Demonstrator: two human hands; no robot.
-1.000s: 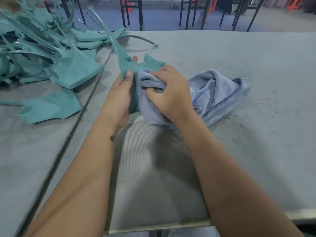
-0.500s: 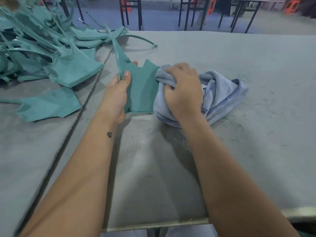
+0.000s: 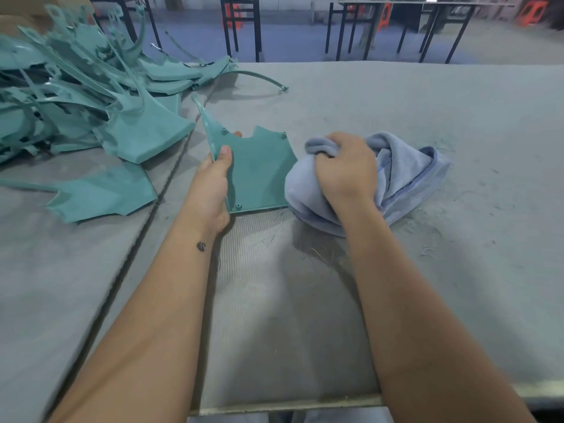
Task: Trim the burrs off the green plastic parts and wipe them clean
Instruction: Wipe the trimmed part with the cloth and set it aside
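Your left hand (image 3: 213,184) holds the green part (image 3: 259,172) by its left edge: the thumb lies on the upper face and one fingertip shows past the notch at the far edge, so the fingers are closed around the part. The part sits at the centre of the tabletop (image 3: 427,117), with its near edge at or just above the surface; which of the two cannot be told from this angle. A long thin arm of the part runs up and to the left from the flat plate.

Your right hand (image 3: 345,172) grips the blue cloth (image 3: 406,178), fingers curled tightly into a bunched fold. The cloth rests on the tabletop just beside the right edge of the part, touching it or nearly so.

To your left, a pile of green parts (image 3: 76,102) covers the far left of the tabletop, its thin arms tangled together. One loose green part (image 3: 103,196) lies flat near your left forearm, apart from the held part. A seam (image 3: 146,218) in the tabletop runs between them. Fine shavings (image 3: 427,248) are scattered around the cloth. Black table frames (image 3: 241,25) stand on the floor beyond the tabletop.
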